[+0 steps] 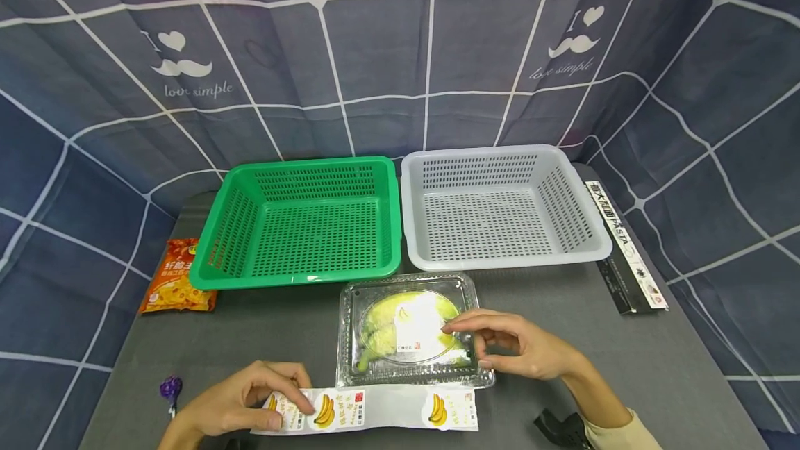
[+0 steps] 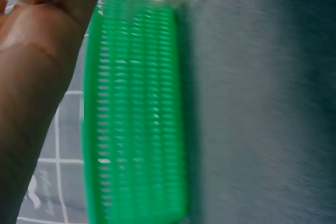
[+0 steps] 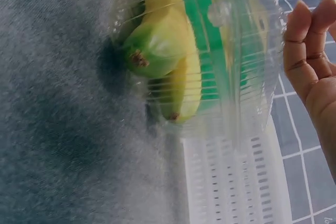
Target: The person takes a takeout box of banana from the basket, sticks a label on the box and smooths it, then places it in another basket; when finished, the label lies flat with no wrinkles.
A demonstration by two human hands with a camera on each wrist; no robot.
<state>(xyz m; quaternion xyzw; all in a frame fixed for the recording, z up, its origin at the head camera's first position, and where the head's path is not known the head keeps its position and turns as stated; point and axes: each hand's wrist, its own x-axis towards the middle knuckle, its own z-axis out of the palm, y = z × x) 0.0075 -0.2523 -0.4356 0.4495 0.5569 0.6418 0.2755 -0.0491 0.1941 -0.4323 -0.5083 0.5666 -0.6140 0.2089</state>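
Observation:
A clear plastic clamshell box [image 1: 346,332] with green-yellow bananas [image 1: 381,314] inside lies on the table. A white label [image 1: 415,328] with a small banana print is on its lid. My right hand [image 1: 521,342] is over the box's right side, loosely bent fingertips by the label; in the right wrist view its fingers [image 3: 299,30] show beside the lid, holding nothing. At the box's near edge, my left hand [image 1: 250,398] pinches the left end of a strip of banana stickers [image 1: 387,408]. A bare stretch of backing shows midway along the strip. The left wrist view is blurred.
A green basket [image 1: 294,276] and a light grey basket [image 1: 506,259] stand side by side behind the box. An orange snack bag [image 1: 178,280] and a purple-wrapped lollipop [image 1: 171,389] lie on the left. The black-and-white pasta box [image 1: 628,255] is at the right edge.

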